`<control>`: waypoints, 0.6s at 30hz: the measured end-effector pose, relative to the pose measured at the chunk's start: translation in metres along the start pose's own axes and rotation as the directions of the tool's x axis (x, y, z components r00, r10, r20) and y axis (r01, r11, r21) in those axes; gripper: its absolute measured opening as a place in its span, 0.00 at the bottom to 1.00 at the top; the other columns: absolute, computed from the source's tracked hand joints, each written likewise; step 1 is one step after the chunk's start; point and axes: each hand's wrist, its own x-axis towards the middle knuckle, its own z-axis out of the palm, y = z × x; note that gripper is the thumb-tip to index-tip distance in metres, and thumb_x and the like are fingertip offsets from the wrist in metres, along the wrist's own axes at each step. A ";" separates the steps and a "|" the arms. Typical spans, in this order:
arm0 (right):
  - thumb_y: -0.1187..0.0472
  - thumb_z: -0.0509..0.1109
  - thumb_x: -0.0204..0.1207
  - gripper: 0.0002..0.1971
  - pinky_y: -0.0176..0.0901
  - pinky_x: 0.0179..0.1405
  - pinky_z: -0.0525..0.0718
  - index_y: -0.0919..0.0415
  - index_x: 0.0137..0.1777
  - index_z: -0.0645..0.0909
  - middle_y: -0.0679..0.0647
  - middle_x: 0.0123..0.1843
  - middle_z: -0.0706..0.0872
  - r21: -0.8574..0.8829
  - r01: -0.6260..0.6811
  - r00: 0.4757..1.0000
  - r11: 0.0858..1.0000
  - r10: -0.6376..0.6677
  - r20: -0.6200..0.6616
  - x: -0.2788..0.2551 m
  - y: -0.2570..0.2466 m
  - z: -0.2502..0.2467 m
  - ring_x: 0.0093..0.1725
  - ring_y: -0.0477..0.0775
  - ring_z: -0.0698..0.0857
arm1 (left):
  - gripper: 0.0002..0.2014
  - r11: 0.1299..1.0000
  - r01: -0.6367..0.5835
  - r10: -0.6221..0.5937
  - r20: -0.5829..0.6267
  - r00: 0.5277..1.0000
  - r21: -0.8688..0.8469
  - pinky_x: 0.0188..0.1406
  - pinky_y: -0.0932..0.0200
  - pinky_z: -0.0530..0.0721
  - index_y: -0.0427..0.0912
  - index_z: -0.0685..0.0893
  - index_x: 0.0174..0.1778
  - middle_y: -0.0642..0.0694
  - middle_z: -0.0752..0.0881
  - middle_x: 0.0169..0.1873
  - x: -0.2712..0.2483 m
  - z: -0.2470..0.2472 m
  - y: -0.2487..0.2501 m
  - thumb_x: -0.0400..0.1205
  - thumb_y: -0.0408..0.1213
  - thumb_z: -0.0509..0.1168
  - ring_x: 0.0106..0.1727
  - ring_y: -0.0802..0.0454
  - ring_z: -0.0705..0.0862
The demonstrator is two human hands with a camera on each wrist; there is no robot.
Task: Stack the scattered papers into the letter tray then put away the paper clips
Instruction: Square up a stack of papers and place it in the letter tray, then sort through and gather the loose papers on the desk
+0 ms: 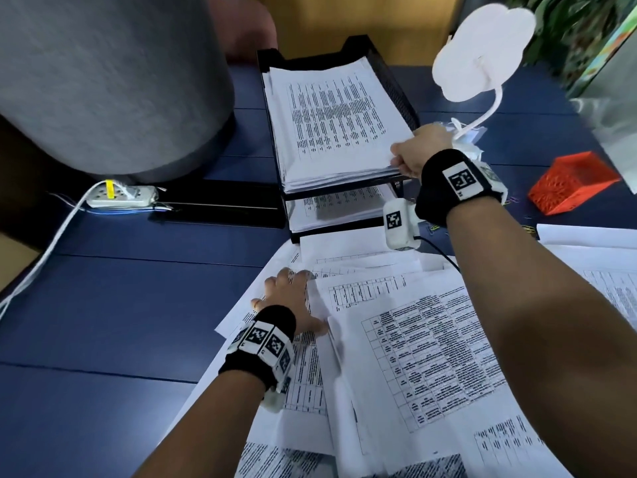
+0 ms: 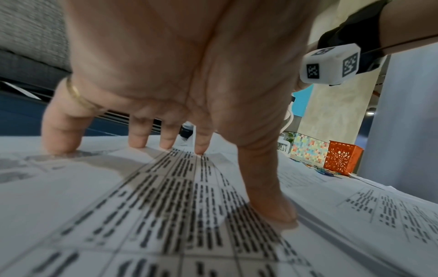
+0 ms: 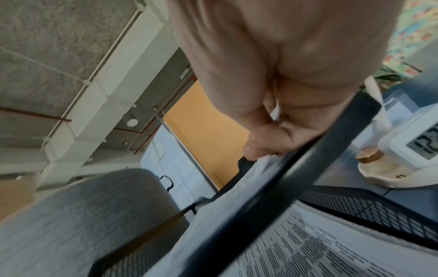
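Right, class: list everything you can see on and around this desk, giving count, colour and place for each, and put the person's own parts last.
Letter tray: one, black mesh, two tiers, back of the desk.
Paper stack: one, white printed sheets, in the top tier; more sheets lie in the lower tier.
Scattered papers: many, white with printed tables, overlapping on the near desk.
Paper clips: several, coloured, on the desk near the basket; too small to count.
Basket: one, orange, perforated, right side.
Lamp: one, white, cloud-shaped head, right of the tray.
Power strip: one, white, left side.
Desk: one, dark blue.
Left hand: spread fingers press on the scattered papers.
Right hand: its grip pinches the stack's near right corner.
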 end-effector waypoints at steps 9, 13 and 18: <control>0.66 0.59 0.79 0.18 0.46 0.62 0.76 0.65 0.67 0.78 0.63 0.67 0.81 -0.386 0.120 0.954 0.915 -0.214 -0.210 -0.010 0.000 0.011 0.67 0.63 0.78 | 0.54 1.000 0.004 -0.005 -0.005 1.000 -0.008 0.70 0.25 0.64 0.60 0.54 0.80 0.48 0.52 0.81 -0.003 -0.001 0.002 0.62 0.59 0.78 0.80 0.42 0.53; 0.66 0.58 0.81 0.17 0.49 0.60 0.77 0.67 0.66 0.79 0.65 0.65 0.81 -0.515 0.153 0.943 0.844 -0.280 -0.179 -0.006 0.006 0.009 0.66 0.64 0.79 | 0.54 1.000 0.007 -0.007 -0.001 1.000 -0.013 0.70 0.24 0.63 0.60 0.53 0.80 0.49 0.51 0.82 -0.004 -0.002 0.003 0.62 0.58 0.78 0.81 0.42 0.52; 0.69 0.59 0.80 0.13 0.43 0.56 0.69 0.67 0.61 0.80 0.63 0.61 0.82 -0.540 0.236 0.884 0.808 -0.410 -0.227 -0.014 0.015 0.003 0.63 0.63 0.78 | 0.54 1.000 0.001 -0.001 -0.001 1.000 -0.016 0.70 0.23 0.63 0.59 0.53 0.80 0.48 0.50 0.82 -0.006 -0.003 0.003 0.63 0.58 0.78 0.81 0.41 0.52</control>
